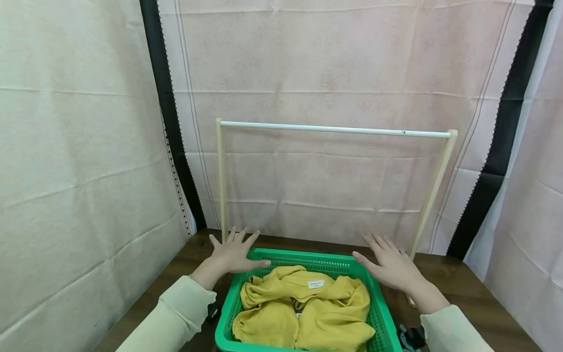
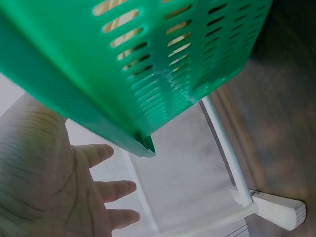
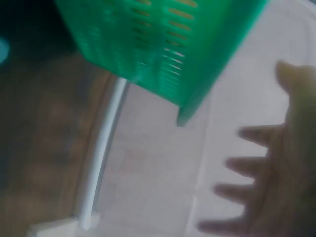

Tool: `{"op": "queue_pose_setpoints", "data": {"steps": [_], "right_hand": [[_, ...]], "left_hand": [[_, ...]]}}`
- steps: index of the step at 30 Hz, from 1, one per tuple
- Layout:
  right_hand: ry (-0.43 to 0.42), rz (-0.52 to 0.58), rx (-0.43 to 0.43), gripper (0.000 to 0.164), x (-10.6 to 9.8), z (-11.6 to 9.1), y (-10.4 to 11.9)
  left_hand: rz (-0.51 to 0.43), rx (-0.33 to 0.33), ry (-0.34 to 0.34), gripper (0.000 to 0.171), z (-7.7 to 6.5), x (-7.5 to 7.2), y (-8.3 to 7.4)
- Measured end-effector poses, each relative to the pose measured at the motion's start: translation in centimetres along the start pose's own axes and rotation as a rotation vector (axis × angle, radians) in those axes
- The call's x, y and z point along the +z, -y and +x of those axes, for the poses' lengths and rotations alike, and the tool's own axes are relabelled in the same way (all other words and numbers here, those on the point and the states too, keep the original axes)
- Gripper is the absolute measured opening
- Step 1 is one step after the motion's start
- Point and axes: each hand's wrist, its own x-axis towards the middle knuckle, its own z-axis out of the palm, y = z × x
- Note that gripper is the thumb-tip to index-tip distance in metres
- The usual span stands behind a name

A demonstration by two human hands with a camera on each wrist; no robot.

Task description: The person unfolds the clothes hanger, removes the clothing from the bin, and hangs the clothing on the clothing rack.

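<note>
A green plastic basket (image 1: pixel 382 303) with slotted walls holds a mustard-yellow garment (image 1: pixel 334 313) that has a white label near its collar. Over the basket's left rear corner is my left hand (image 1: pixel 233 255), fingers spread and thumb pointing inward. The left wrist view shows that hand (image 2: pixel 54 182) beside the basket's rim (image 2: pixel 89 113), gripping nothing. Off the right rear corner hovers my right hand (image 1: pixel 391 264), its fingers stretched forward. In the right wrist view the right hand (image 3: pixel 271 173) is blurred and stands apart from the basket's wall (image 3: pixel 197 64).
Behind the basket stands a rack with a white crossbar (image 1: pixel 334 129) and cream posts (image 1: pixel 433 195). A foot of the rack (image 2: pixel 281 210) rests on the dark wooden table (image 1: pixel 457 293). Pale fabric curtains (image 1: pixel 88 146) with black strips surround the table.
</note>
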Motion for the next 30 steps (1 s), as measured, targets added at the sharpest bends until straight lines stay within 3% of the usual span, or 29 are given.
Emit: {"op": "queue_pose_setpoints", "data": {"steps": [5,10,12,15,18,21,27,30], "right_hand": [[0.028,0.197,-0.049,0.056,-0.4,-1.8,-1.7],[0.084,0.287,-0.047,0.027,-0.1,-3.4,-4.4],[0.153,0.329,-0.063,0.022,0.1,-3.7,-5.6],[0.31,0.434,-0.091,0.02,0.4,-4.1,-7.1],[0.449,0.553,-0.062,0.02,0.8,-4.8,-8.1],[0.526,0.594,-0.027,0.018,1.0,-5.3,-8.8],[0.637,0.595,0.035,0.017,1.9,-5.7,-9.2],[0.653,0.566,0.07,0.018,2.1,-5.6,-9.1]], "left_hand": [[-0.204,-0.014,0.01,0.092,0.2,0.9,0.8],[-0.582,0.031,0.037,0.078,0.9,2.5,2.4],[-0.706,0.044,0.057,0.071,1.0,2.9,3.0],[-0.792,0.053,0.076,0.059,1.1,3.2,3.7],[-0.855,0.079,0.101,0.05,1.3,3.7,4.0],[-0.937,0.117,0.126,0.049,1.5,4.2,4.6],[-1.204,0.152,0.219,0.052,1.6,5.4,5.6],[-1.245,0.173,0.223,0.05,1.7,5.6,5.7]]}}
